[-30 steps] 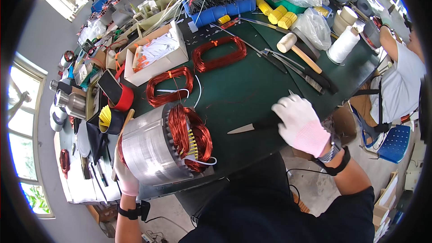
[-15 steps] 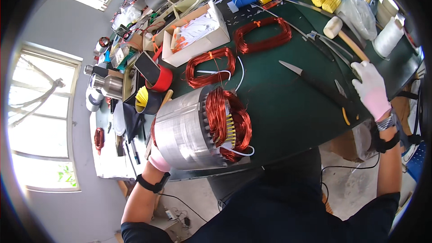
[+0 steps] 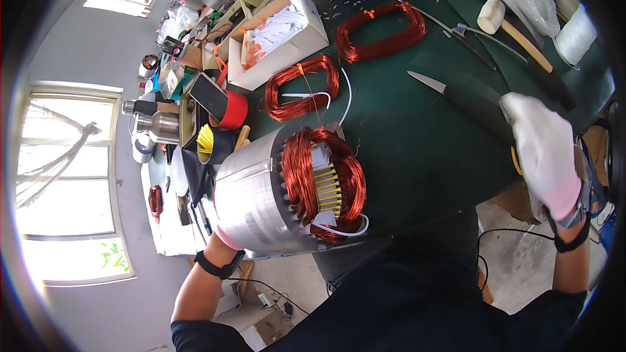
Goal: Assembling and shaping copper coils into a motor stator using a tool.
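A silver motor stator lies on its side near the bench's front edge. Red-brown copper windings bulge from its right end, among yellow slot strips and white insulating paper. My left hand, in a white and pink glove, is against the stator's lower left side; its fingers are hidden behind the metal. At the far right, my gloved right hand hovers over or rests on a bladed tool with an orange-edged handle, mostly covered. Blur hides how the fingers are bent. A knife with a dark handle lies beside it.
Two tied copper coils lie beyond the stator, near a box of white paper pieces. A mallet and thread spool are at the far right. Left stand a phone, red tape roll and steel bottle.
My right hand has moved from near the mallet's handle back toward me, over the bladed tool. My left hand stays at the stator. The whole view has shifted slightly.
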Action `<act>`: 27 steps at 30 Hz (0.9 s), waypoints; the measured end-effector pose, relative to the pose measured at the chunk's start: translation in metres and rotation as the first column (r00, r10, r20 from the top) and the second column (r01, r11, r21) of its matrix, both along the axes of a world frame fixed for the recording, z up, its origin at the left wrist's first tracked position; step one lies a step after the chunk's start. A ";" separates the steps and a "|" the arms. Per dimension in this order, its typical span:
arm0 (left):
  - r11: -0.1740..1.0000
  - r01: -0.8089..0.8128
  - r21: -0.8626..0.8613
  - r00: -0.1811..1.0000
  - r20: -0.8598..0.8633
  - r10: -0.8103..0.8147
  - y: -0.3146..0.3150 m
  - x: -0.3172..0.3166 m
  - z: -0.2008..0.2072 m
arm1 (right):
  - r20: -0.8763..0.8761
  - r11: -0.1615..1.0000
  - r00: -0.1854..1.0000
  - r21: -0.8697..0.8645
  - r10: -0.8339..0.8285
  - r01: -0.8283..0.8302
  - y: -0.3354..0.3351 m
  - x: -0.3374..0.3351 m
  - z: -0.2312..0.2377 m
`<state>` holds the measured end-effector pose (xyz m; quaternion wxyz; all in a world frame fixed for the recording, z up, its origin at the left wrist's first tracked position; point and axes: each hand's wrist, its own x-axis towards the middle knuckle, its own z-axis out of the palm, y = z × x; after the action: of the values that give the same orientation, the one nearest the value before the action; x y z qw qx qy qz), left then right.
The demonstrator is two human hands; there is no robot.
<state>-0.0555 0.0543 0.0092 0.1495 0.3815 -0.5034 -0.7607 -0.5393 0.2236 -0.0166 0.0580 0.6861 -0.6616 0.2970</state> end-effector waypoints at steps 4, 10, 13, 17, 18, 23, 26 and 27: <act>0.993 0.024 0.115 0.996 -0.089 -0.014 -0.005 -0.008 -0.009 | -0.142 0.939 0.930 0.100 0.340 -0.328 -0.016 0.042 0.017; 0.991 0.015 0.131 0.998 -0.056 -0.008 -0.009 0.009 0.001 | -0.133 0.901 0.896 0.164 0.424 -0.402 -0.039 0.049 0.002; 0.989 0.004 0.147 0.999 -0.045 0.003 -0.014 0.010 -0.001 | -0.146 0.889 0.879 0.144 0.453 -0.434 -0.050 0.055 -0.001; 0.983 -0.001 0.181 1.000 -0.029 0.006 -0.014 0.017 0.001 | -0.156 0.890 0.879 0.163 0.450 -0.426 -0.056 0.060 -0.002; 0.982 -0.006 0.190 1.000 -0.026 0.011 0.001 0.023 0.010 | -0.191 0.893 0.874 0.159 0.446 -0.421 -0.056 0.061 -0.001; 0.977 -0.016 0.214 1.000 0.000 0.016 0.007 0.046 0.021 | -0.231 0.898 0.868 0.156 0.439 -0.412 -0.047 0.056 0.003; 0.974 -0.005 0.226 1.000 -0.003 0.006 0.010 0.055 0.019 | -0.210 0.906 0.884 0.173 0.417 -0.386 -0.047 0.059 0.002; 0.973 0.000 0.229 1.000 -0.004 0.001 0.010 0.056 0.018 | -0.199 0.903 0.884 0.167 0.423 -0.395 -0.049 0.061 0.001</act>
<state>0.0006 0.0640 0.0276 0.1057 0.3947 -0.4120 -0.8144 -0.4783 0.1747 -0.0153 0.0283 0.8423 -0.5073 0.1801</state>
